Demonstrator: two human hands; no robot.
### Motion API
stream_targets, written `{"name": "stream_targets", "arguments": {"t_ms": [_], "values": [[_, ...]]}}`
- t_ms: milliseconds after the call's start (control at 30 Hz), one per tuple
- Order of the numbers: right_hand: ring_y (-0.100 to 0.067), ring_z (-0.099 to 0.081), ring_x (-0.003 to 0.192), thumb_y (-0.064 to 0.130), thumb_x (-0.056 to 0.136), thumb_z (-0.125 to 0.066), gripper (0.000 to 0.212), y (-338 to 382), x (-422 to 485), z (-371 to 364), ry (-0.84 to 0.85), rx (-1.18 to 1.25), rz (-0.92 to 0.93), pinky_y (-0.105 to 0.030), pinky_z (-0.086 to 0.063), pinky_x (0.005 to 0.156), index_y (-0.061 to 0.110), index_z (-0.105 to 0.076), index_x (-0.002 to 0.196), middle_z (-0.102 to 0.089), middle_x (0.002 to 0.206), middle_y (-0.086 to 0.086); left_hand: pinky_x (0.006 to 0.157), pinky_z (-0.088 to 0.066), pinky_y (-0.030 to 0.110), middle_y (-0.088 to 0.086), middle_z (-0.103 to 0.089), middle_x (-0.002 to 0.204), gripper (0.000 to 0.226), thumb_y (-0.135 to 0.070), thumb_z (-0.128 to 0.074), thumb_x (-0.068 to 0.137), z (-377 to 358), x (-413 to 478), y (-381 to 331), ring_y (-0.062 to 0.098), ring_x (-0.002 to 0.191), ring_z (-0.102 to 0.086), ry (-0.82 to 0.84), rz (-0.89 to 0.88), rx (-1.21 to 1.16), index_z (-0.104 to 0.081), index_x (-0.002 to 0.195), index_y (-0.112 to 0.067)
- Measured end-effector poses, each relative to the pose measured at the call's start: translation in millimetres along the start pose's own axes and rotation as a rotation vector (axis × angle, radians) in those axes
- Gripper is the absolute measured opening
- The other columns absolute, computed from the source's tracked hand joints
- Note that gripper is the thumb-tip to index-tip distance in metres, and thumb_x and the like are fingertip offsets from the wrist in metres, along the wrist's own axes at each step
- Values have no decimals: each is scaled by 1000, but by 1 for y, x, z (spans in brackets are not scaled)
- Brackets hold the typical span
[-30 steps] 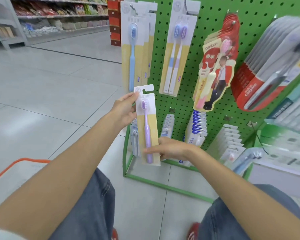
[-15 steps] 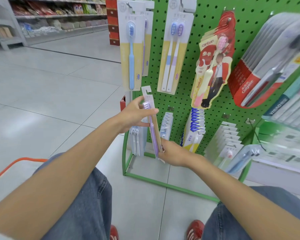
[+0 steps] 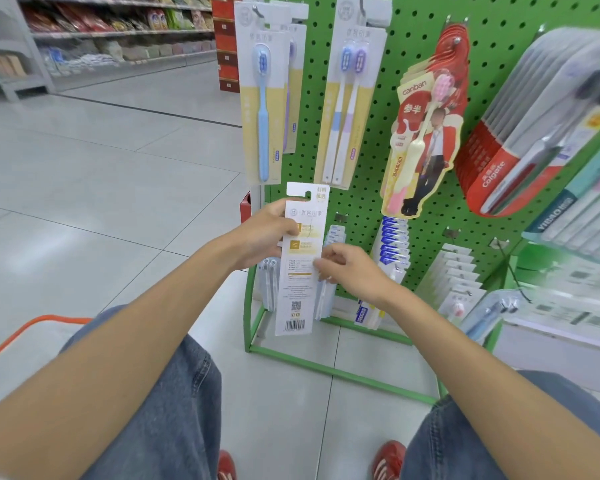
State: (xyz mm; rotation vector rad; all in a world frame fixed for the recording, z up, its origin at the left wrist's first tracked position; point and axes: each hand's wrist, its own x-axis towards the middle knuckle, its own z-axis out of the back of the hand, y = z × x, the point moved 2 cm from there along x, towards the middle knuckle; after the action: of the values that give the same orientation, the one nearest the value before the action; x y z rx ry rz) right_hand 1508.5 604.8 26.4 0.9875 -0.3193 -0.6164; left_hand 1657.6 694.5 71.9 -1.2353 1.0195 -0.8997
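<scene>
Both hands are holding the toothbrush pack (image 3: 300,268) upright, printed back showing: left hand (image 3: 265,233) gripping its upper edge, right hand (image 3: 347,266) fingers pinching its side.

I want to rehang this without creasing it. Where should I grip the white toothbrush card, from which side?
Pinch the flat white toothbrush card by its long side edges, from left and right, as the left hand and right hand do. It is thin and upright; this leaves the top hook slot free.
</scene>
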Motion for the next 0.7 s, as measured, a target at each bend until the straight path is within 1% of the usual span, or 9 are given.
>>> {"name": "stream_targets", "arguments": {"t_ms": [100, 167, 200, 267, 333, 400, 500, 600, 700], "values": [[-11, -65, 71, 18, 96, -60, 14, 13, -1, 11, -163, 108, 24, -30, -54, 73, 5, -64, 101, -70, 86, -4, 89, -57, 46, 1, -69, 116, 40, 4, -42, 98, -5, 0, 1, 22, 104, -68, 29, -3, 26, -50, 126, -24], [-9, -63, 65, 16, 96, -60, 13, 17, -2, 15, -215, 159, 56, -26, -52, 67, 4, -63, 101, -70, 83, -6, 90, -56, 46, 1, -69, 117, 39, 2, -44, 98, -7, 0, 1, 23, 104, -69, 42, -8, 16, -50, 127, -23], [-9, -62, 64, 16, 96, -61, 13, 19, -3, 16, -225, 175, 71, -25, -52, 66, 5, -63, 101, -69, 80, -4, 89, -57, 46, 1, -69, 117, 37, 2, -46, 98, -7, 0, 1, 22, 103, -70, 46, -14, 13, -51, 125, -23], [-9, -59, 62, 18, 96, -60, 13, 22, -5, 15, -221, 186, 89, -23, -51, 63, 6, -64, 101, -67, 72, 3, 86, -58, 44, 0, -71, 114, 34, 1, -49, 98, -7, -1, 0, 21, 101, -71, 53, -28, 18, -54, 120, -25], [-11, -56, 62, 18, 98, -58, 12, 24, -7, 12, -209, 184, 106, -19, -49, 58, 8, -64, 95, -64, 66, 10, 82, -59, 43, 0, -72, 112, 33, 0, -52, 96, -7, -2, -1, 20, 98, -72, 48, -45, 45, -55, 117, -25], [-12, -55, 60, 17, 99, -56, 15, 26, -9, 10, -207, 169, 120, -18, -47, 55, 9, -63, 88, -62, 63, 10, 80, -60, 42, -1, -72, 109, 32, -1, -53, 95, -8, -3, -1, 19, 95, -72, 36, -68, 96, -56, 115, -26], [-8, -55, 56, 16, 99, -56, 17, 26, -9, 9, -201, 178, 119, -18, -47, 55, 11, -62, 83, -62, 59, 13, 77, -61, 39, -5, -72, 107, 31, -2, -54, 95, -8, -4, -1, 15, 92, -73, 27, -99, 156, -55, 114, -27], [-7, -56, 57, 16, 98, -57, 17, 26, -9, 8, -203, 173, 116, -19, -48, 56, 12, -63, 83, -63, 59, 14, 75, -61, 37, -8, -72, 103, 31, -1, -53, 95, -8, -6, -3, 13, 90, -72, 20, -122, 179, -56, 107, -30], [-9, -56, 59, 18, 98, -57, 16, 25, -10, 9, -209, 172, 105, -19, -47, 56, 8, -65, 88, -63, 62, 13, 76, -61, 37, -9, -72, 104, 31, -2, -53, 95, -8, -6, -3, 14, 92, -72, 22, -129, 195, -56, 105, -31]]}}
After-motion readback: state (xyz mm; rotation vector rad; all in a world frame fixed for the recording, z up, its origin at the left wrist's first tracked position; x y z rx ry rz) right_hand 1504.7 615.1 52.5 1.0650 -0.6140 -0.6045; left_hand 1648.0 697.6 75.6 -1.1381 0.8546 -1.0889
